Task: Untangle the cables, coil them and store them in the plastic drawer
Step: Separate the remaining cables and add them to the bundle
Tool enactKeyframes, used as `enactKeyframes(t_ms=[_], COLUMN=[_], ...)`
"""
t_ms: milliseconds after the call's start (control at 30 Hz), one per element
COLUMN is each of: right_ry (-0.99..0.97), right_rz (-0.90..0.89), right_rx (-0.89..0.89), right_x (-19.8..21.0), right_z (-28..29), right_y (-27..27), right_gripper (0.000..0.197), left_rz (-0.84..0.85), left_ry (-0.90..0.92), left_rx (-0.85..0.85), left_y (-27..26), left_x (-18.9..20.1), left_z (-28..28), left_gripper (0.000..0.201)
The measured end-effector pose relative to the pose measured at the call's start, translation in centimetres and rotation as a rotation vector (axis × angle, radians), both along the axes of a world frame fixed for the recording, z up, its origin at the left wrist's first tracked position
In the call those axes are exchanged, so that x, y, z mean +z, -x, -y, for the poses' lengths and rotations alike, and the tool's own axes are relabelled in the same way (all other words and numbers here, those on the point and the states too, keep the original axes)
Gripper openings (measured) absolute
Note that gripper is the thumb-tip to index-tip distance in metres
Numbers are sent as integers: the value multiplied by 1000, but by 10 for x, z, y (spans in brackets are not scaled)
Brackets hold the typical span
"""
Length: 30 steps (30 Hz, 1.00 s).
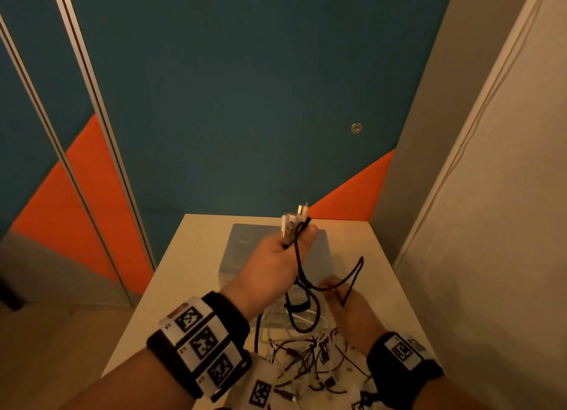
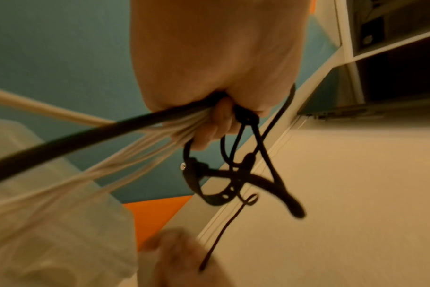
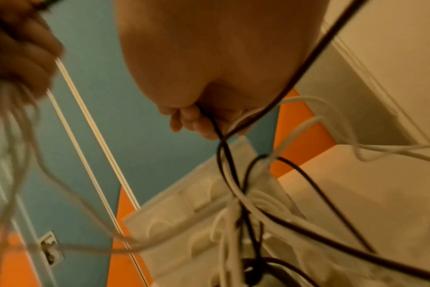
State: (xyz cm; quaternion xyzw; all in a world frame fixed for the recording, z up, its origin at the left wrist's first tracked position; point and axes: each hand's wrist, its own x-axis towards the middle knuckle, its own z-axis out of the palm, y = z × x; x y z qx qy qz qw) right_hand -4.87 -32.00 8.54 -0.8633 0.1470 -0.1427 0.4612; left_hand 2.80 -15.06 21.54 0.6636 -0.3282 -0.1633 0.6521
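Observation:
My left hand [image 1: 288,244] is raised above the table and grips a bundle of cables: white plug ends [image 1: 294,218] stick out above the fist, and white cords [image 2: 125,147] and a black cable [image 1: 299,256] hang below it. In the left wrist view the curled fingers [image 2: 221,124] clamp the black cable [image 2: 86,139] and the white cords. Lower right, my right hand [image 1: 343,296] pinches a loop of the black cable [image 3: 209,120]. The translucent plastic drawer unit [image 1: 233,256] stands on the table behind both hands. A black strap [image 1: 296,306] wraps the hanging cable.
A tangle of thin dark and white wires [image 1: 306,357] lies on the white table [image 1: 190,271] near its front edge, beside printed marker tags [image 1: 260,392]. A blue and orange wall [image 1: 245,103] stands behind, a beige wall [image 1: 491,225] to the right.

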Motion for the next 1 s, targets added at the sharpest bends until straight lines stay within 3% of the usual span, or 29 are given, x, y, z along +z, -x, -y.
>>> enactKeyframes(t_ms=[133,200,300,400,500,600,700,767,833,933,1000], right_ry=[78,111,132,113,170,166,-15,-24,46,209,156], right_rz=[182,229,156,108,251,246,237,271,177,10,32], right_rx=[23,58,113,114,185,150,137,155,152,99,24], right_x=[22,29,28,31,40,41,34,33,24,2,-7], right_z=[-7,-9,-10,-10,-14,-14,-15,-18,-21,-17,-14], right_y=[-14,-17,-25,-27,-17,-16,-19,-15,-7,-1,-3], right_gripper=[12,17,19,19,30,29,21,21,12,11,15], left_rz=[18,30,-2,-24,-30,14,43,-38,-103,8,29], left_ry=[-176,-177,-129,-106,-94,-100,-114,-57,30,73,110], left_rx=[-10,-37,-100,-103,-81,-79,-100,-89,-62,34,23], left_y=[0,2,4,6,6,6,8,10,10,10,12], left_x=[-27,-36,-41,-42,-47,-47,-43,-35,-25,-12,-1], left_z=[7,13,18,20,20,21,20,17,16,13,11], left_gripper=[44,37,30,8,12,6,19,26,22,20,20])
